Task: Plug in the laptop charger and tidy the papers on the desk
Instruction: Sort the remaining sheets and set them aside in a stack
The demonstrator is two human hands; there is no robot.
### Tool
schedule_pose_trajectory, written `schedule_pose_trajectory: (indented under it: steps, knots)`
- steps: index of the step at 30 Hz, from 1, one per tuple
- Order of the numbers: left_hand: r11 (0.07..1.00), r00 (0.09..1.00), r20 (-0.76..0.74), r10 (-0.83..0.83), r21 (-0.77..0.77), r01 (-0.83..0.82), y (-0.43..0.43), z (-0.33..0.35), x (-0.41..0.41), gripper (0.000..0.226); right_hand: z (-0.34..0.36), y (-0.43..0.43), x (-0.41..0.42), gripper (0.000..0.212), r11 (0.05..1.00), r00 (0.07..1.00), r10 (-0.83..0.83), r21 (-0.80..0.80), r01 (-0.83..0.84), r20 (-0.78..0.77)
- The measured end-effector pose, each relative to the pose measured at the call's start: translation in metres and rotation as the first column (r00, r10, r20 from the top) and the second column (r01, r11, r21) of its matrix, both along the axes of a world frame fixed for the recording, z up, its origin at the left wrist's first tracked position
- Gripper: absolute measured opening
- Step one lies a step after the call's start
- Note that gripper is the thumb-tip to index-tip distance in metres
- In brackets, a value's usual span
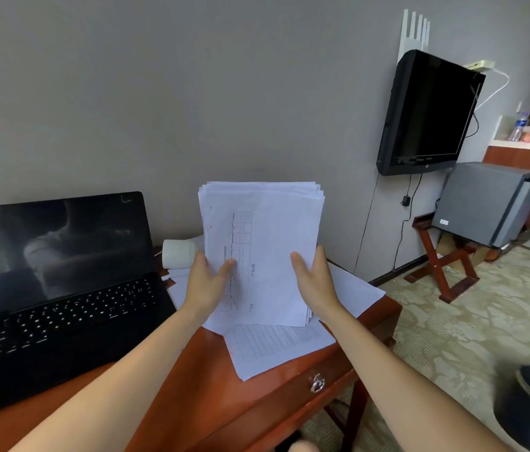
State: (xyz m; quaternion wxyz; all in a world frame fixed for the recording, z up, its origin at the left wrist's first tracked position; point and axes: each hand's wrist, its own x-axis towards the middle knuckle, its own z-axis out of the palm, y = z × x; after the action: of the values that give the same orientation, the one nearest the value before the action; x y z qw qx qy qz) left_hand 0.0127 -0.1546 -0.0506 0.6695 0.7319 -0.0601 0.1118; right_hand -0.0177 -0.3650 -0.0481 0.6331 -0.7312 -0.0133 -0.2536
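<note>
My left fingers (227, 266) and right fingers (297, 260) grip the stack (260, 230) upright. Sheets (273, 350) on the worktop (208, 363) are not yet gathered. Whether the laptop (61, 288) is charging, I cannot tell.

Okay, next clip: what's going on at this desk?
A person holds a stack of papers upright over the desk, left hand and right hand gripping its two sides. Several loose sheets lie on the desk beneath it. An open laptop with a dark screen sits to the left.
</note>
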Motion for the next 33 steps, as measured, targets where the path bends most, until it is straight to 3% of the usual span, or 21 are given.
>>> schedule_pose_trajectory:
  steps: [5, 12, 16, 18, 21, 25, 29, 31, 33]
  knots:
    - [0.995, 0.993, -0.104, -0.059, 0.078, 0.067, 0.006, -0.028, 0.005, 0.041, -0.026, -0.008, 0.006, 0.027, 0.998, 0.990, 0.028, -0.057, -0.036, -0.136]
    - [0.988, 0.980, -0.140, -0.142, 0.032, 0.148, 0.013, 0.001, -0.001, 0.022, -0.007, -0.011, 0.011, 0.036, 0.999, 0.995, -0.015, -0.049, 0.010, -0.096]
    - [0.912, 0.870, -0.281, -0.406, -0.182, 0.367, 0.029, -0.013, -0.016, 0.032, -0.018, -0.011, 0.016, 0.035, 0.998, 0.972, 0.056, 0.022, -0.053, -0.229]
    - [0.899, 0.837, -0.328, -0.438, -0.128, 0.420, 0.036, -0.028, -0.017, 0.037, -0.029, -0.010, 0.020, 0.034, 0.997, 0.951, 0.082, 0.030, -0.076, -0.299]
    - [0.927, 0.873, -0.342, -0.348, 0.015, 0.375, 0.045, -0.049, -0.013, 0.043, -0.044, -0.004, 0.030, 0.032, 0.989, 0.923, 0.137, -0.002, -0.147, -0.360]
    - [0.975, 0.949, -0.260, -0.178, 0.083, 0.206, 0.057, -0.055, -0.007, 0.043, -0.055, 0.007, 0.049, 0.025, 0.966, 0.886, 0.216, -0.044, -0.255, -0.409]
    - [0.989, 0.984, -0.174, -0.049, 0.127, 0.071, 0.075, -0.056, -0.002, 0.047, -0.065, 0.007, 0.072, 0.022, 0.987, 0.917, 0.094, -0.085, -0.137, -0.387]
    - [0.993, 0.990, -0.140, 0.010, 0.117, 0.007, 0.084, -0.060, 0.001, 0.043, -0.068, -0.002, 0.083, 0.023, 0.969, 0.954, -0.042, -0.245, -0.034, -0.297]
    - [0.993, 0.990, -0.122, 0.066, 0.104, -0.053, 0.090, -0.065, 0.004, 0.039, -0.080, -0.012, 0.091, 0.034, 0.840, 0.977, -0.138, -0.541, 0.027, -0.165]
